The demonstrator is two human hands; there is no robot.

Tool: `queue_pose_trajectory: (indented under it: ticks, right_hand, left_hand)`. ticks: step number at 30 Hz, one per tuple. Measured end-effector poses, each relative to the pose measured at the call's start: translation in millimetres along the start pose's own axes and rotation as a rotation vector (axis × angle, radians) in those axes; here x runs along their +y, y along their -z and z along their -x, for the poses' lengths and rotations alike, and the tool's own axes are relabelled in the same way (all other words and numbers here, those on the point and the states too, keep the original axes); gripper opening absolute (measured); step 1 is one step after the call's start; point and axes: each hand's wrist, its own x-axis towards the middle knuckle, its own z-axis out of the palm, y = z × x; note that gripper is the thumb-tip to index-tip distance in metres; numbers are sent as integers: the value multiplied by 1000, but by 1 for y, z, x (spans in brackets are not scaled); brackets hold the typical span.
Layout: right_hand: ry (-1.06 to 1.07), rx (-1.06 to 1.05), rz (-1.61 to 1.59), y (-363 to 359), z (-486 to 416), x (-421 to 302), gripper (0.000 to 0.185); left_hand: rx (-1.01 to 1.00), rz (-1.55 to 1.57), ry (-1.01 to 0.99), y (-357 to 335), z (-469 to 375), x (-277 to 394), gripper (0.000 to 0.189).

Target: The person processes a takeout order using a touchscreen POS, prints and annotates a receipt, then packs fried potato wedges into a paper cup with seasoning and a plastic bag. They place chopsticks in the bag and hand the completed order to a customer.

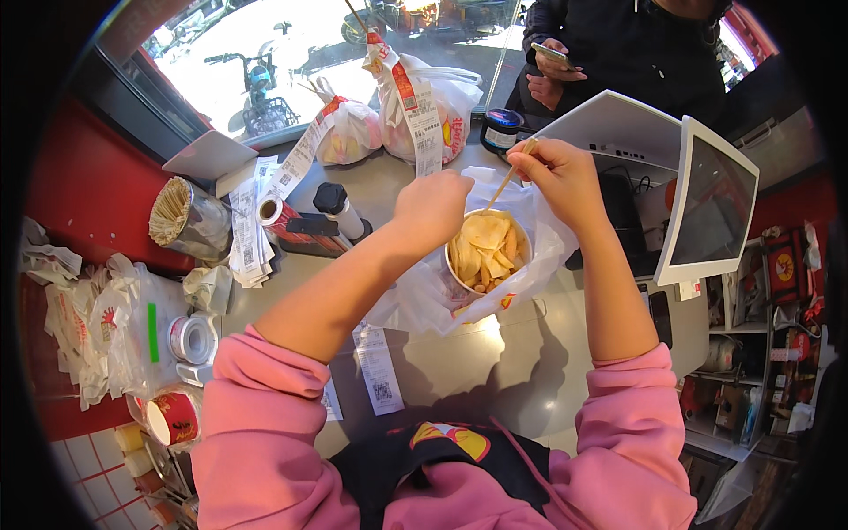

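Observation:
A paper tub (453, 268) filled with potato chips and fried pieces (487, 248) stands on the counter inside a white plastic bag (530, 291), whose sides are pulled down around it. Between the fingertips of my right hand (556, 175) is a thin wooden skewer (502, 187). Its lower end reaches the tub's far rim, among the chips. My left hand (434, 207) is closed on the bag's edge at the upper left of the tub; its fingertips are mostly hidden from me.
Two tied takeaway bags (430, 106) (349, 131) with receipts stand by the window. Left are a jar of skewers (189, 218), a roll in a dispenser (291, 222) and receipts (250, 232). A monitor (712, 199) stands right. Across the counter, a person (623, 59) holds a phone (555, 56).

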Motion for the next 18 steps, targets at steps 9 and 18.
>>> queue_pose_trajectory:
  ticks: [9,18]
  right_hand:
    - [-139,-217,247,-38,7,30,20]
    - [301,-115,-588,57,129,-37,55]
  left_hand:
    - [-39,50,-36,17,1,1,46]
    - [1129,682,-35,140,193,-62,26]
